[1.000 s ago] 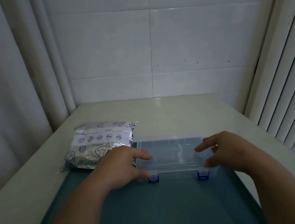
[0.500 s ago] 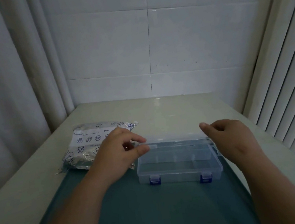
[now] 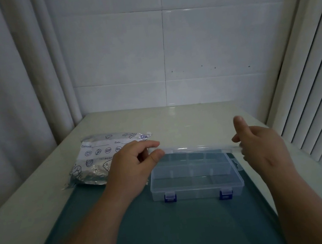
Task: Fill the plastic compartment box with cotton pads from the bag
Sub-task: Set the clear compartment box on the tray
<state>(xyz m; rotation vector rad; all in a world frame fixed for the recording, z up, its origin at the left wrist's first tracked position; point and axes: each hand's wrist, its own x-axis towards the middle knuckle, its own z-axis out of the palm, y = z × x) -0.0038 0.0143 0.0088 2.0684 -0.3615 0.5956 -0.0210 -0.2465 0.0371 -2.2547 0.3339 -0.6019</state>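
Clear plastic compartment box (image 3: 196, 181), frame centre on the desk (image 3: 176, 119), lid (image 3: 195, 149) raised, pinched by left hand (image 3: 133, 167) and right hand (image 3: 262, 144); foil bag (image 3: 99, 159) left, sealed; risk: lid slipping shut.

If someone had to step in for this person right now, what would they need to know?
Left hand and right hand each pinch an end of the clear lid, which is swung up.
The compartment box sits on the green mat, blue latches undone; its compartments look empty.
The foil bag lies to the left, untouched.
Done: box opened. Left: lay the lid back, open the bag, fill the compartments with pads.
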